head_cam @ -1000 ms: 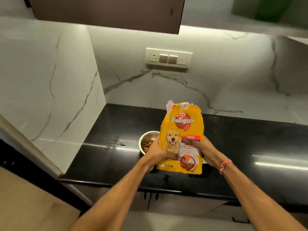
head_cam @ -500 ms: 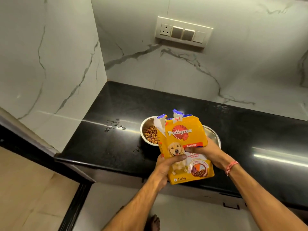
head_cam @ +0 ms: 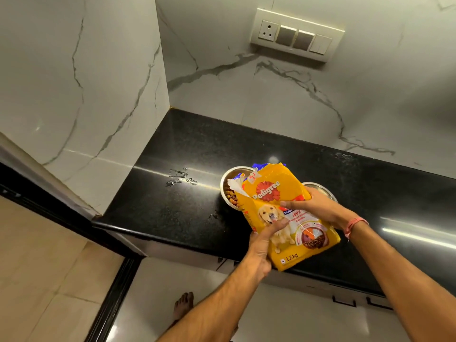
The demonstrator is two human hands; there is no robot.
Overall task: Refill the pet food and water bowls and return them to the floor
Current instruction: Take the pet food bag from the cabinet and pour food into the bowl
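Tipping food bag [head_cam: 278, 208] further over kibble bowl [head_cam: 228, 183]; both hands' fingers [head_cam: 292, 204] still gripping it.

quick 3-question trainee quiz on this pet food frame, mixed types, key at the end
1. True or false: both hands hold the yellow food bag.
2. The bag's torn top is tipped over which bowl: A) left bowl B) right bowl?
3. Fill in: the bowls stand on the black ____.

Key: 1 true, left hand low on the bag, right hand across its middle. 2 A, kibble shows inside. 3 countertop.
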